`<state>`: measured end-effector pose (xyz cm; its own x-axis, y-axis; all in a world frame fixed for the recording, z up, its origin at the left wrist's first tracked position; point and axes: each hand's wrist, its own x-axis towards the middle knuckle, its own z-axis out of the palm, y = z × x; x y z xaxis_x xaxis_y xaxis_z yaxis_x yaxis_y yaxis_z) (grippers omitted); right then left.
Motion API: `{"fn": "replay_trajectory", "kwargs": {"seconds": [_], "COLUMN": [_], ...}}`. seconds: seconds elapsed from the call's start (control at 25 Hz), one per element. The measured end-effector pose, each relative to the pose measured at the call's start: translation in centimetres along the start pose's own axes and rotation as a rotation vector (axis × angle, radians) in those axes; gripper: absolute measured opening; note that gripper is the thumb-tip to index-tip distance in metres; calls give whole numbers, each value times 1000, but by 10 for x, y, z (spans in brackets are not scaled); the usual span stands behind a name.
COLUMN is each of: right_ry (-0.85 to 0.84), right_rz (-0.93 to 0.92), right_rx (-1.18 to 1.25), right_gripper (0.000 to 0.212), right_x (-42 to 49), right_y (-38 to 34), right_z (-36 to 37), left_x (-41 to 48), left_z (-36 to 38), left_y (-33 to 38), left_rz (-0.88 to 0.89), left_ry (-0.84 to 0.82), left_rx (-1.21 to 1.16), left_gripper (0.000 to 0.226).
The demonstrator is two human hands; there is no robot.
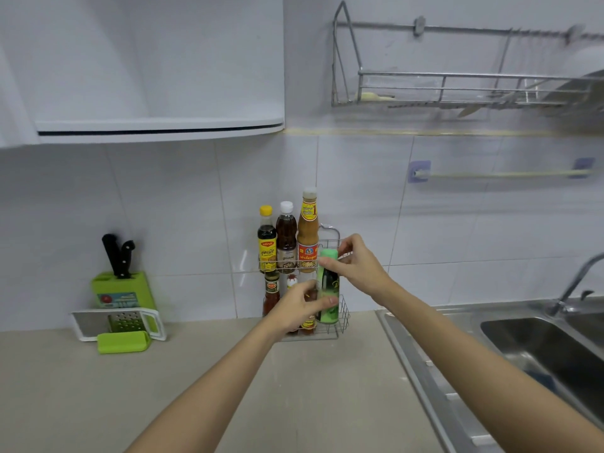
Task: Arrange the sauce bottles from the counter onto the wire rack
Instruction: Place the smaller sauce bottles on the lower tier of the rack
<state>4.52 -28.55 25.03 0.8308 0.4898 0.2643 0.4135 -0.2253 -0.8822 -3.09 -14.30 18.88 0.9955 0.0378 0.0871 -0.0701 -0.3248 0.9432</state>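
Observation:
A two-tier wire rack (343,313) stands on the counter against the tiled wall. Three bottles fill its top tier: a yellow-capped dark one (267,243), a white-capped brown one (286,238) and a tall orange-labelled one (307,233). Smaller bottles (271,291) stand on the lower tier, partly hidden by my hands. A green-capped bottle (328,289) with a green label is upright at the rack's right front. My left hand (299,305) grips its lower part. My right hand (354,266) pinches near its cap.
A green knife block (122,287) with black-handled knives, a grater (121,322) and a green lid lie at the left of the beige counter (196,387). A steel sink (539,348) with tap is at the right. A wall dish rack (457,89) hangs above.

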Motion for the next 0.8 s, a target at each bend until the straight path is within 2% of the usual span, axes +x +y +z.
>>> {"fn": "replay_trajectory", "kwargs": {"seconds": [0.08, 0.2, 0.28, 0.36, 0.44, 0.56, 0.72, 0.8], "right_ry": [-59, -79, -33, -66, -104, -14, -207, -184], "right_rz": [8, 39, 55, 66, 37, 12, -3, 0], "right_rx": [-1, 67, 68, 97, 55, -62, -94, -162], "right_gripper": [44, 33, 43, 48, 36, 31, 38, 34], "right_x": [1, 4, 6, 9, 11, 14, 18, 21], "right_y": [0, 2, 5, 4, 0, -4, -4, -7], "right_z": [2, -1, -1, 0, 0, 3, 2, 1], "left_x": [0, -1, -3, -2, -1, 1, 1, 2], "left_z": [0, -3, -3, -4, -6, -6, -5, -4], "left_y": [2, -1, 2, 4, 3, -2, 6, 7], "left_rz": [-9, -29, -25, -22, -21, -32, -40, -34], "left_ry": [9, -8, -16, -8, -2, 15, -17, 0], "left_rx": [-3, -8, -6, -37, -42, 0, -16, 11], "left_gripper": [41, 43, 42, 40, 40, 49, 28, 25]}}
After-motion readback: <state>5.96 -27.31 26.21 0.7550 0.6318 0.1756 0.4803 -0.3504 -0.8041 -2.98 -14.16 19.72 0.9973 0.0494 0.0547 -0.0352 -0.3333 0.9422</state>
